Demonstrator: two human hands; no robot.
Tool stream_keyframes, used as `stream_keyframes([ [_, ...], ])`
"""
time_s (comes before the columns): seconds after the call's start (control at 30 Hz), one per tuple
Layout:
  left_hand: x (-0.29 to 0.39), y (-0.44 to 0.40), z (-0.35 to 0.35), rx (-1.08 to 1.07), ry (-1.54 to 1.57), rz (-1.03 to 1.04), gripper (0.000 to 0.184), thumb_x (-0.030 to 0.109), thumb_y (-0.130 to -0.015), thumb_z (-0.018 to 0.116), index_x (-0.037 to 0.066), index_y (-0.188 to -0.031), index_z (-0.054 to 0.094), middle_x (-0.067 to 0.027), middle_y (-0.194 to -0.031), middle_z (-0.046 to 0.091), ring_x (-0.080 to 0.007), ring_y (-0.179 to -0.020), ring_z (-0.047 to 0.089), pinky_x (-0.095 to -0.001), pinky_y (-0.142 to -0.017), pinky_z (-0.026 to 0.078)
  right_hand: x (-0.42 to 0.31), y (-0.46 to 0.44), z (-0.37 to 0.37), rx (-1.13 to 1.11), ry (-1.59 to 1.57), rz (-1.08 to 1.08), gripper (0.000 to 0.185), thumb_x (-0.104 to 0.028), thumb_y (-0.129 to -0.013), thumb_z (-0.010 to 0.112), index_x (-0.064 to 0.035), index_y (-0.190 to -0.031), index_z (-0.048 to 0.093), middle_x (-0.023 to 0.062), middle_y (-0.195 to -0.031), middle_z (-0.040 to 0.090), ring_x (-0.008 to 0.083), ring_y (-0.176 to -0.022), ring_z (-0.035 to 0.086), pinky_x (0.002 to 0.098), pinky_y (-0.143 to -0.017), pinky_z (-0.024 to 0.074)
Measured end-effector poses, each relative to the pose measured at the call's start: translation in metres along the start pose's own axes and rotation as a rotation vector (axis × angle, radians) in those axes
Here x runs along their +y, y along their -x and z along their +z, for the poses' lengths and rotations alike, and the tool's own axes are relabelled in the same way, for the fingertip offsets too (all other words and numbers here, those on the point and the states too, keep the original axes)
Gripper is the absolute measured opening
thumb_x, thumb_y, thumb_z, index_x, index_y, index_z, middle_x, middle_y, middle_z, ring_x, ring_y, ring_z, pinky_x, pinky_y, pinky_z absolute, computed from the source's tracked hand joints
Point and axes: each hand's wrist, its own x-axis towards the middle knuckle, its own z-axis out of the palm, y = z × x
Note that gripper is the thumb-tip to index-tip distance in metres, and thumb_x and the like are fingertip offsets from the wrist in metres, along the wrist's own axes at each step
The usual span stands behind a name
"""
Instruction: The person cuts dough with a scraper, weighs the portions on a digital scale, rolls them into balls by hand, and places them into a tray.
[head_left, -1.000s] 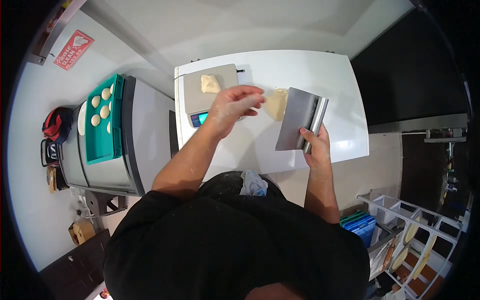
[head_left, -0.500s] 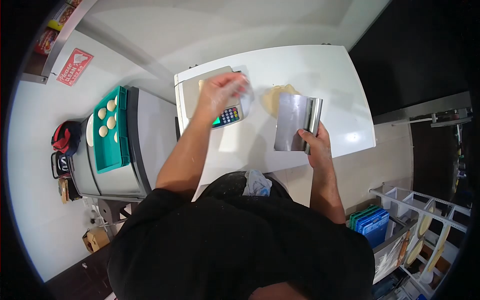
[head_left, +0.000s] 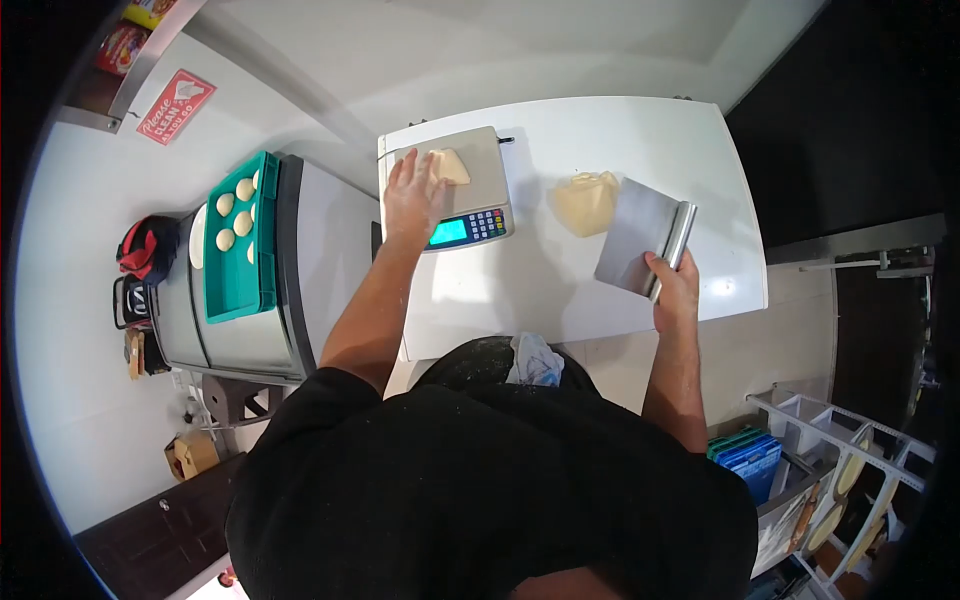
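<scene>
My left hand (head_left: 410, 205) is over the kitchen scale (head_left: 479, 180), fingers stretched out beside a piece of dough (head_left: 452, 167) on its plate. Its fingertips overlap the dough's left side; whether they press on it I cannot tell. The scale's display glows, but I cannot read the figures. In my right hand (head_left: 677, 290) is a wide metal dough scraper (head_left: 640, 235), gripped by its tube-like handle with the blade pointing left. A larger lump of dough (head_left: 586, 203) lies on the white table (head_left: 540, 290), just left of the blade.
To the left, a green tray (head_left: 240, 293) with several dough balls (head_left: 244, 189) rests on a grey-topped unit (head_left: 330, 225). A red sign (head_left: 176, 107) hangs on the wall. At lower right stands a white rack (head_left: 815, 415) near blue containers (head_left: 752, 462).
My left hand has come down to the dough on the scale, its fingers now spread. The scraper has moved right in the view and tilted, uncovering more of the large dough lump. The view has shifted.
</scene>
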Motion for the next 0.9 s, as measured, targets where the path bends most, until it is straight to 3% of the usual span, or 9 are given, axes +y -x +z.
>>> stream_keyframes([
  [0.17,-0.035,0.004,-0.024,-0.082,0.268,-0.204,0.031,0.023,-0.093,0.071,0.007,-0.119,0.072,-0.0116,-0.130,0.068,-0.0310,-0.115,0.065,-0.0407,-0.099,0.051,-0.009,-0.009,0.001,0.027,0.151,-0.126,0.026,-0.005,-0.092,0.063,0.0020,-0.117,0.061,0.0055,-0.105,0.066,0.0158,-0.093,0.061,0.0323,-0.084,0.0500],
  [0.33,-0.029,0.012,-0.040,0.008,0.490,-0.363,0.024,0.020,-0.093,0.070,0.006,-0.112,0.075,-0.0128,-0.112,0.074,-0.0256,-0.093,0.072,-0.0356,-0.085,0.056,-0.012,-0.023,0.015,0.115,0.668,-0.435,0.026,-0.007,-0.092,0.063,-0.0013,-0.117,0.060,0.0137,-0.092,0.070,0.0269,-0.084,0.068,0.0371,-0.074,0.0524],
  [0.43,-0.003,0.023,-0.044,-0.127,0.693,-0.427,0.024,0.016,-0.094,0.070,0.005,-0.115,0.074,-0.0118,-0.104,0.074,-0.0168,-0.089,0.068,-0.0297,-0.081,0.054,-0.008,-0.033,0.033,0.091,0.993,-0.519,0.027,-0.008,-0.091,0.063,-0.0043,-0.118,0.060,0.0194,-0.086,0.070,0.0356,-0.080,0.070,0.0417,-0.070,0.0537],
  [0.5,0.017,0.032,-0.030,-0.295,0.747,-0.397,0.025,0.014,-0.093,0.070,0.005,-0.117,0.073,-0.0107,-0.099,0.073,-0.0156,-0.088,0.067,-0.0292,-0.081,0.054,-0.003,-0.049,0.039,-0.121,1.353,-0.578,0.030,-0.012,-0.090,0.064,-0.0104,-0.119,0.057,0.0235,-0.083,0.069,0.0434,-0.079,0.069,0.0486,-0.067,0.0542],
  [0.57,0.043,0.035,-0.017,-0.453,0.798,-0.365,0.026,0.013,-0.093,0.070,0.006,-0.118,0.073,-0.0096,-0.094,0.073,-0.0144,-0.087,0.067,-0.0287,-0.081,0.053,-0.002,-0.064,0.044,-0.168,1.443,-0.579,0.030,-0.013,-0.090,0.063,-0.0108,-0.119,0.057,0.0215,-0.085,0.070,0.0424,-0.080,0.069,0.0493,-0.068,0.0543],
  [0.63,0.071,0.036,-0.009,-0.756,0.796,-0.205,0.033,0.018,-0.090,0.073,0.005,-0.121,0.071,-0.0133,-0.099,0.073,-0.0194,-0.091,0.069,-0.0325,-0.084,0.055,0.001,-0.071,0.047,-0.291,1.591,-0.582,0.031,-0.016,-0.090,0.062,-0.0117,-0.120,0.055,0.0175,-0.089,0.072,0.0405,-0.081,0.070,0.0507,-0.070,0.0545],
  [0.67,0.075,0.041,0.006,-0.758,0.804,-0.206,0.033,0.018,-0.090,0.073,0.005,-0.121,0.071,-0.0133,-0.099,0.073,-0.0194,-0.091,0.069,-0.0325,-0.084,0.055,0.003,-0.071,0.048,-0.290,1.600,-0.578,0.031,-0.016,-0.090,0.062,-0.0117,-0.120,0.055,0.0175,-0.089,0.072,0.0405,-0.081,0.070,0.0507,-0.070,0.0545],
  [0.73,0.079,0.053,0.047,-0.876,0.742,0.039,0.045,0.024,-0.085,0.078,0.001,-0.123,0.068,-0.0181,-0.107,0.073,-0.0267,-0.099,0.071,-0.0370,-0.089,0.056,0.004,-0.075,0.051,-0.351,1.626,-0.608,0.029,-0.016,-0.091,0.061,-0.0125,-0.119,0.055,0.0162,-0.090,0.073,0.0398,-0.081,0.070,0.0508,-0.071,0.0547],
  [0.9,0.125,0.058,0.082,-0.915,0.734,-0.049,0.048,0.028,-0.082,0.081,-0.001,-0.118,0.070,-0.0198,-0.113,0.072,-0.0331,-0.106,0.070,-0.0417,-0.094,0.055,0.011,-0.075,0.058,-0.402,1.672,-0.537,0.031,-0.017,-0.090,0.063,-0.0125,-0.119,0.054,0.0179,-0.087,0.071,0.0407,-0.082,0.070,0.0514,-0.074,0.0551],
])
